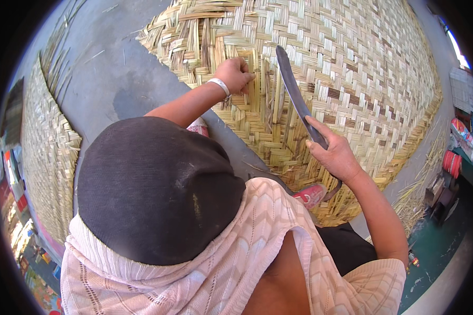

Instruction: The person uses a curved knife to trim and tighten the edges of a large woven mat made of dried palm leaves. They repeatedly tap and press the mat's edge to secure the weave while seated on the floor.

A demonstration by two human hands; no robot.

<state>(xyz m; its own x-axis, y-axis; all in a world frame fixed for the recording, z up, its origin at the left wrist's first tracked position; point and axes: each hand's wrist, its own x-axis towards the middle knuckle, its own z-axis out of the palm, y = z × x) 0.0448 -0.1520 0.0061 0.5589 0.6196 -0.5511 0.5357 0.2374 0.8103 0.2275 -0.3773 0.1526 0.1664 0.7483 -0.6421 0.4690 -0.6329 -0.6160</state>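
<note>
A large mat (331, 68) woven from flat pale and brown reed strips lies on the floor in front of me. My left hand (235, 75), with a light bracelet at the wrist, rests at its near left part. The fingers are curled and closed at some upright reed strips (255, 79). In my right hand (337, 152) is a long, slightly curved dark metal blade (293, 86), gripped near its lower end between thumb and fingers. Its tip points up and away, over the weave. A curved dark end shows below that hand.
Another woven mat (44, 142) stands at the left, with loose strips beyond it. Grey floor (110, 58) runs between the mats. A red shoe (311, 195) is at the near mat edge. Loose straw (418, 194) and a red round item (451, 164) lie at the right.
</note>
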